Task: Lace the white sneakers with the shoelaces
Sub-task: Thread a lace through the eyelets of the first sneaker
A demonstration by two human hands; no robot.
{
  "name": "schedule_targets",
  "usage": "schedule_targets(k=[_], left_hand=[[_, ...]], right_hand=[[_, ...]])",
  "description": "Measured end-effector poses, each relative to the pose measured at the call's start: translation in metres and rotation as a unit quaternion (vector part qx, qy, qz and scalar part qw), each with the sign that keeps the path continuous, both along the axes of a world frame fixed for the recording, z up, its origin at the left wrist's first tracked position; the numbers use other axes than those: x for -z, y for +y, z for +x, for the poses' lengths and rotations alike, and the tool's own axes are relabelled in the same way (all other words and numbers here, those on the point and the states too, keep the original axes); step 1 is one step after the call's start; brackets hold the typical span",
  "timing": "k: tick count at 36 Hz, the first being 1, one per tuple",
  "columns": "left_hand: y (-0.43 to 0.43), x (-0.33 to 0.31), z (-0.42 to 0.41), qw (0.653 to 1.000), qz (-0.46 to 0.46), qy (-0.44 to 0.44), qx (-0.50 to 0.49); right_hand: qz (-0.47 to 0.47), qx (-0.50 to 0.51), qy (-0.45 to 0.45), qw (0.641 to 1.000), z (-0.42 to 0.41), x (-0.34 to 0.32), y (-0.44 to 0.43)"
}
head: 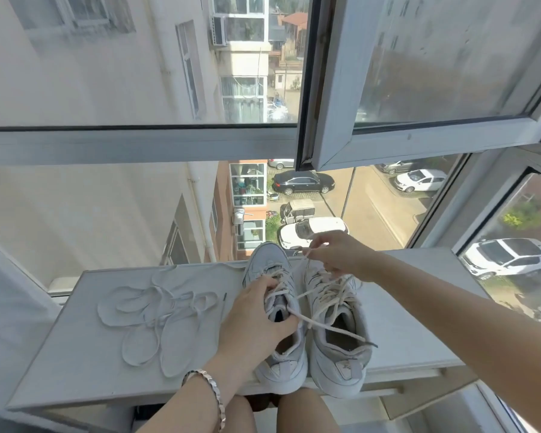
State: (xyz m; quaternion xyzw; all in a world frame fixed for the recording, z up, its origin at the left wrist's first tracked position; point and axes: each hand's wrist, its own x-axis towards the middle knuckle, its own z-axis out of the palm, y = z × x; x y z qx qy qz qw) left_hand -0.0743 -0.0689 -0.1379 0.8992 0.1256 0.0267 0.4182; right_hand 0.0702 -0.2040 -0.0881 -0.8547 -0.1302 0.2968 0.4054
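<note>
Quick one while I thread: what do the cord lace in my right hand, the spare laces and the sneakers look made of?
Cord lace: round, braided-looking textile, cream, matte; probably cotton or polyester. Spare laces: flat woven tape, white, lying limp in loops. Sneakers: white uppers of smooth panels, possibly synthetic leather, with grey fabric-looking collar lining; blur leaves it open.

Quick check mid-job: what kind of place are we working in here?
Most likely an upper-floor flat: the sneakers stand on a white sill beside an open window, parked cars sit far below, and an apartment block with an air conditioner stands opposite.
</note>
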Motion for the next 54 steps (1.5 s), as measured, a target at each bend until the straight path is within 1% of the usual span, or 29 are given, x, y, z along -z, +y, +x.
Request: schedule_targets(k=[2,3,4,6,7,8,9,10,11,12,13,14,15,16,18,19,20,21,22,24,26,30,32,35,39,41,43,47,54], left_hand=[[-0.001,0.0,0.0,1.0,0.0,0.0,-0.002],[-0.001,0.001,0.0,1.0,-0.001,0.001,-0.003],[-0.001,0.001,-0.001,1.0,-0.001,0.001,-0.004],[-0.001,0.001,-0.001,1.0,-0.001,0.004,-0.004],[0.0,0.001,-0.001,1.0,0.0,0.005,-0.004],[0.0,0.001,-0.001,1.0,0.001,0.004,-0.005],[0.0,0.0,-0.001,1.0,0.002,0.004,-0.005],[-0.001,0.0,-0.001,1.0,0.004,0.005,-0.004],[-0.001,-0.001,-0.001,1.0,0.004,0.004,-0.004],[-0.001,-0.001,-0.002,1.0,0.006,0.003,-0.004],[-0.001,-0.001,-0.002,1.0,0.009,0.002,-0.004],[-0.001,-0.001,-0.002,1.0,0.012,0.001,-0.004],[-0.001,-0.001,-0.002,1.0,0.014,0.0,-0.005],[-0.001,-0.001,-0.002,1.0,0.015,-0.002,-0.006],[-0.001,0.0,-0.002,1.0,0.01,-0.003,-0.008],[-0.001,0.0,-0.002,1.0,0.008,-0.004,-0.01],[-0.001,0.0,-0.002,1.0,0.007,-0.004,-0.011],[-0.001,0.0,-0.002,1.0,0.007,-0.005,-0.012],[-0.002,0.0,-0.002,1.0,0.008,-0.005,-0.013],[-0.002,0.0,-0.002,1.0,0.008,-0.003,-0.012],[-0.003,0.0,-0.001,1.0,0.008,-0.005,-0.012],[-0.001,0.001,-0.001,1.0,0.016,-0.007,-0.014],[-0.001,0.002,-0.002,1.0,0.015,-0.007,-0.016],[-0.002,0.003,-0.002,1.0,0.008,-0.012,-0.016],[0.001,0.008,-0.002,0.998,-0.062,-0.022,-0.016],[0.004,0.01,-0.006,0.99,-0.137,-0.029,-0.028],[0.01,0.015,-0.011,0.978,-0.201,-0.038,-0.046],[0.021,0.021,-0.017,0.965,-0.254,-0.029,-0.059],[0.028,0.014,-0.017,0.987,-0.158,-0.017,-0.012]], right_hand=[[-0.092,-0.046,-0.197,0.975,0.003,-0.004,-0.006],[-0.077,-0.035,-0.227,0.97,0.003,-0.006,-0.006],[-0.03,-0.001,-0.2,0.979,0.004,-0.007,-0.005],[0.124,0.107,0.018,0.986,0.005,-0.01,-0.001],[0.197,0.144,0.173,0.954,0.001,-0.016,0.001],[0.221,0.157,0.269,0.924,-0.001,-0.018,0.003],[0.189,0.148,0.285,0.928,-0.003,-0.017,0.005],[0.115,0.118,0.211,0.964,-0.004,-0.016,0.005],[0.01,0.066,0.079,0.995,-0.004,-0.015,0.004],[-0.093,0.024,-0.079,0.992,-0.002,-0.014,0.0],[-0.171,-0.009,-0.226,0.959,0.002,-0.015,-0.004],[-0.205,-0.029,-0.307,0.929,0.006,-0.016,-0.008],[-0.198,-0.031,-0.331,0.922,0.009,-0.018,-0.011],[-0.163,-0.026,-0.303,0.939,0.012,-0.018,-0.013],[-0.02,0.026,-0.092,0.995,0.012,-0.02,-0.012],[0.072,0.058,0.072,0.993,0.008,-0.024,-0.009],[0.143,0.079,0.199,0.966,0.005,-0.026,-0.008],[0.164,0.072,0.253,0.951,0.002,-0.027,-0.008],[0.13,0.053,0.23,0.963,0.002,-0.026,-0.008],[-0.056,-0.024,0.016,0.998,0.003,-0.021,-0.01],[-0.216,-0.08,-0.246,0.942,0.007,-0.014,-0.014],[-0.333,-0.069,-0.398,0.852,0.018,-0.018,-0.025],[-0.406,-0.088,-0.392,0.821,0.021,-0.018,-0.028],[-0.408,-0.157,-0.353,0.827,0.008,-0.01,-0.029],[-0.239,-0.253,-0.446,0.824,-0.03,-0.011,-0.019],[-0.129,-0.278,-0.426,0.851,-0.047,-0.012,-0.009],[-0.074,-0.291,-0.391,0.87,-0.058,-0.011,0.005],[-0.121,-0.314,-0.329,0.883,-0.062,-0.005,0.031],[-0.252,-0.343,-0.32,0.846,-0.057,0.001,0.057]])
